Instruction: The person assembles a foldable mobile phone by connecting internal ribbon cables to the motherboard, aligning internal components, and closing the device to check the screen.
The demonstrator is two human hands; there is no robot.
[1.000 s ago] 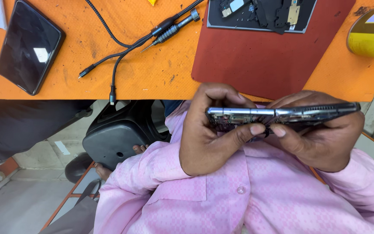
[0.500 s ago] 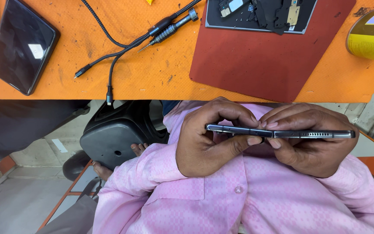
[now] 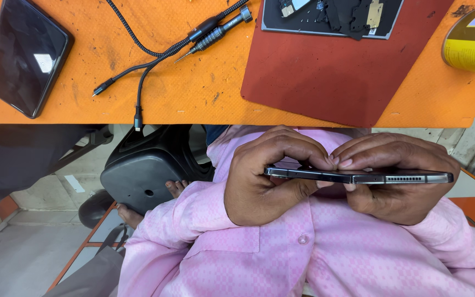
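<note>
Item 1: slim phone [image 3: 358,177], edge-on, held level above the pink-shirted lap, at 5 o'clock in view. Left hand [image 3: 270,176] pinches its left end, fingers curled tight over the top edge; right hand [image 3: 397,179] grips the right end likewise. Item 2: grey parts tray [image 3: 331,16] at 12 o'clock on a red mat [image 3: 331,71], holding small black and metal pieces. Item 3: yellow can [image 3: 474,41], 2 o'clock; contents cannot be told.
</note>
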